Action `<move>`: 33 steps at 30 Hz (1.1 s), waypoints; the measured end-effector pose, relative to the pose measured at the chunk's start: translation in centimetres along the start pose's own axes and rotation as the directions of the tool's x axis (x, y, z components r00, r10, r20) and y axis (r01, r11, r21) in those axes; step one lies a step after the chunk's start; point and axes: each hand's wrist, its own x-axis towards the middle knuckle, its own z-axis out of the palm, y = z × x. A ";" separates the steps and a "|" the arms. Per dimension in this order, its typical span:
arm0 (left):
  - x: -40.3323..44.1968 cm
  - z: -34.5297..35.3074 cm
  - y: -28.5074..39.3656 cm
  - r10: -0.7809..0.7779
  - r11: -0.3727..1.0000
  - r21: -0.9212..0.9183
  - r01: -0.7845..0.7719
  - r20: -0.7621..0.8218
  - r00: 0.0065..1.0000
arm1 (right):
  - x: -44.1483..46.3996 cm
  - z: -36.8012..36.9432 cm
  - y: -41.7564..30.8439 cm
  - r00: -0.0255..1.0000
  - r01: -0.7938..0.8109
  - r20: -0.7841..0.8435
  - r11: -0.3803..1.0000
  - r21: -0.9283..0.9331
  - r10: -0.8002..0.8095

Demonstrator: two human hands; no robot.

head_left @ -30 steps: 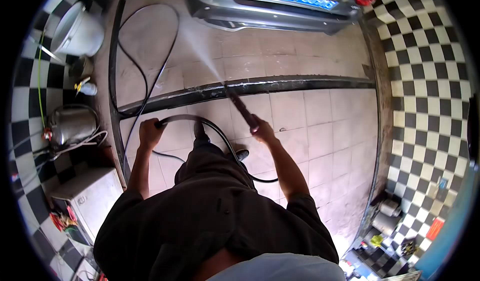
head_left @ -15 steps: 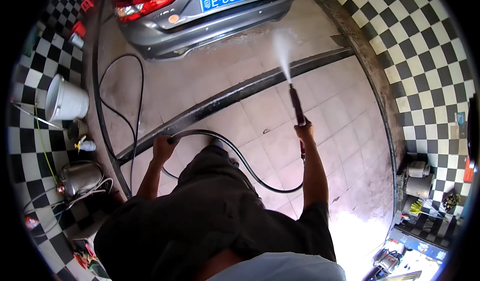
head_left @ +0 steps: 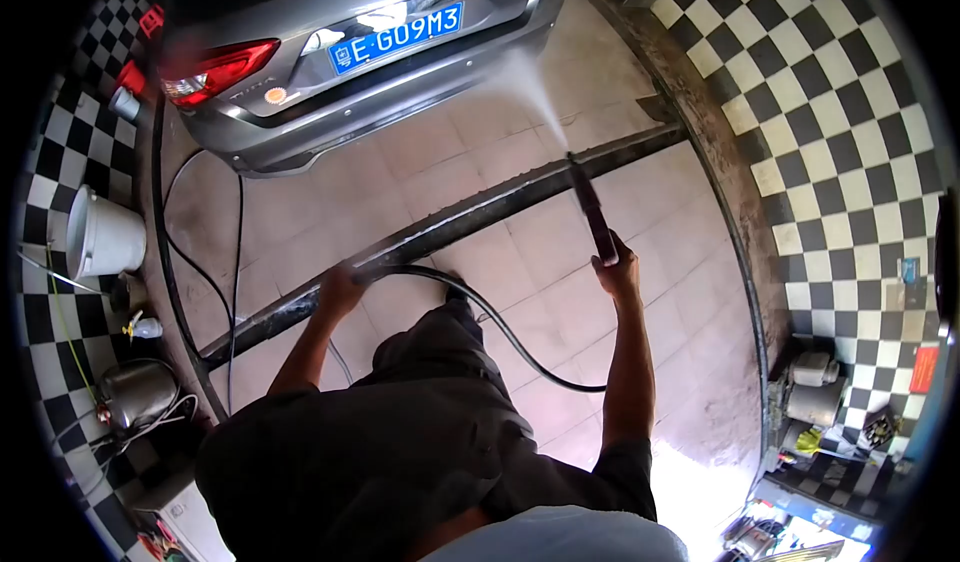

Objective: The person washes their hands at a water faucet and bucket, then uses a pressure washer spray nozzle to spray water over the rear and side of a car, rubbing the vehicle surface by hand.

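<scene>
My right hand (head_left: pixel 618 268) is closed around the grip of a dark red pressure washer gun (head_left: pixel 588 202), held out in front of me. A white water spray (head_left: pixel 540 102) leaves its nozzle and fans toward the rear bumper of a grey car (head_left: pixel 300 117). My left hand (head_left: pixel 342 288) is wrapped around a black hose (head_left: pixel 470 295). From there the hose curves across my front and passes behind my right forearm. The car's blue number plate (head_left: pixel 397 38) and red left tail light (head_left: pixel 222 72) face me.
A dark drain channel (head_left: pixel 450 220) crosses the tiled floor ahead of me. More hose (head_left: pixel 238 252) trails at the left. A white bucket (head_left: pixel 105 232) and a metal tank (head_left: pixel 138 392) stand along the left wall. Machinery (head_left: pixel 815 387) sits by the right wall.
The car now shows larger and lower in view, with its badge visible. The gun has tilted further left, and its spray now reaches the bumper. Both hands keep their hold.
</scene>
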 end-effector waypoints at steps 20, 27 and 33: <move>12.4 4.8 19.2 -0.111 0.993 -0.057 0.108 -0.067 0.992 | 32.8 -23.9 0.2 0.968 0.151 0.100 0.856 0.494 -0.229; 12.6 9.2 30.1 -0.157 0.988 -0.020 0.156 -0.085 0.984 | 41.4 -33.9 -0.6 0.914 0.218 0.188 0.827 0.518 -0.359; 16.8 13.5 34.1 -0.125 0.983 -0.148 0.105 -0.138 0.983 | 47.7 -39.0 -5.4 0.922 0.383 -0.017 0.901 0.202 -0.388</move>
